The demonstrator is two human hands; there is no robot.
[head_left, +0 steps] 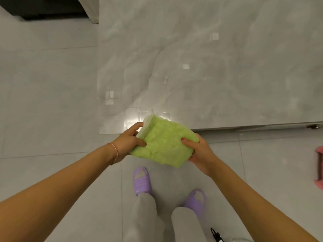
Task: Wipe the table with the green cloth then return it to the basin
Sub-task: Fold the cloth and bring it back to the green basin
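The green cloth (164, 144) is folded into a thick pad and held in the air just in front of the near edge of the marble table (209, 67). My left hand (127, 140) grips its left end, thumb on top. My right hand (199, 151) grips its right end, thumb pressed on the upper face. The cloth hangs above the floor at the table's near left corner. No basin shows clearly.
A pink object (319, 166) sits on the tiled floor at the right edge of view. My feet in purple slippers (141, 180) stand just short of the table. A dark cabinet (43, 7) is at the far left.
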